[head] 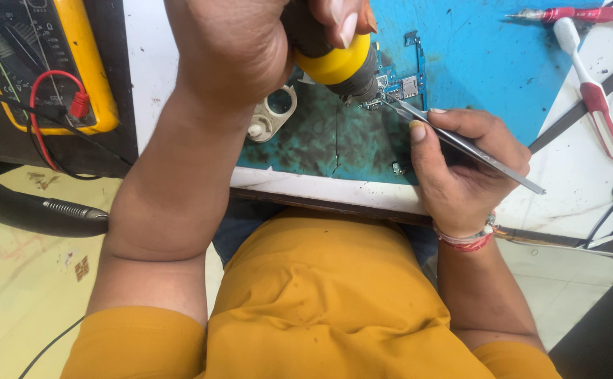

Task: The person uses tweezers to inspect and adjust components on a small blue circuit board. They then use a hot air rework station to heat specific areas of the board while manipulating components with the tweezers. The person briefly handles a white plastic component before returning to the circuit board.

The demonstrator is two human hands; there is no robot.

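Our left hand (229, 49) closes around a yellow-collared hot-air tool (334, 67) aimed at a small blue circuit board (398, 88) on the counter's blue mat (482, 56), our right hand (461, 165) pinching tweezers (461, 144) there; lingering heat could scorch it, we judge.

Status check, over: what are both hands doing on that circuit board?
Left hand grips yellow-collared hot-air tool over circuit board. Right hand pinches tweezers, tips at board. Nothing blocking.
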